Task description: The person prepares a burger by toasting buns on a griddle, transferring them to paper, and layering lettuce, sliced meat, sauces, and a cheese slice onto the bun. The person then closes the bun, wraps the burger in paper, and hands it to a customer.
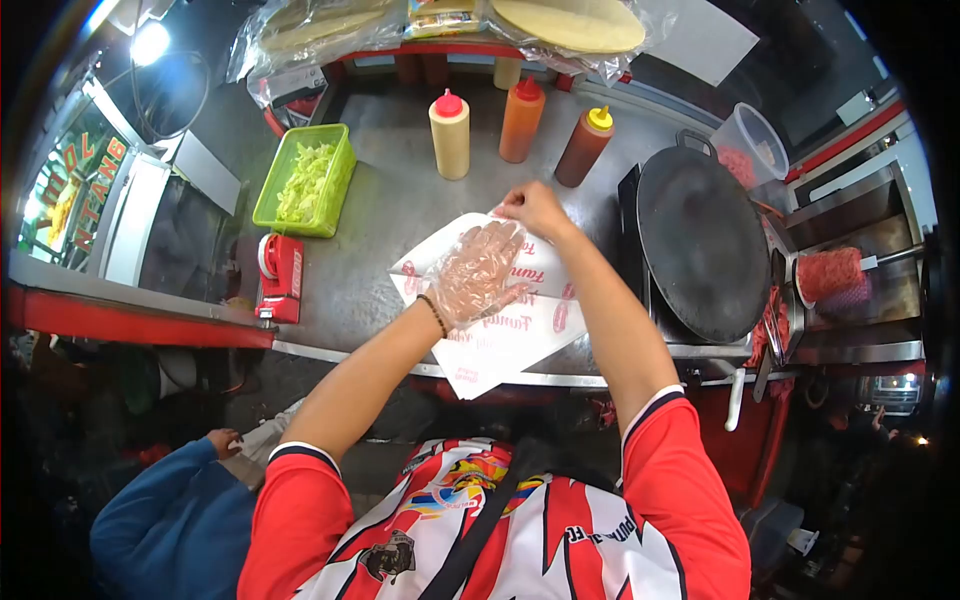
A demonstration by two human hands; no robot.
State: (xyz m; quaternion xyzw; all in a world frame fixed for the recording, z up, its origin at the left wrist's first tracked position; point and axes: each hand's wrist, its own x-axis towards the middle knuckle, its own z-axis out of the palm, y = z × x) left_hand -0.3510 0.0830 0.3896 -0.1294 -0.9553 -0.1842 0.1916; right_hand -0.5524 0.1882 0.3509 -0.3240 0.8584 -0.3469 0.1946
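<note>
My left hand [478, 272], in a clear plastic glove, lies flat with its fingers spread on printed white wrapping paper [520, 335]. The sheets overlap on the metal counter, and one corner hangs over the front edge. My bare right hand [537, 210] pinches at the far edge of the paper, close to the left fingertips; its own fingertips are partly hidden. Beyond the hands stand a cream sauce bottle with a red cap [451, 138], an orange sauce bottle [522, 122] and a dark red sauce bottle with a yellow cap [585, 148].
A round black griddle [704, 245] stands to the right. At left are a green tub of shredded lettuce [345, 190] and a red tape dispenser [284, 285]. Bagged flatbreads [570, 22] lie on the back shelf. Meat on a spit [830, 274] is far right. Someone in a blue sleeve [175, 510] sits lower left.
</note>
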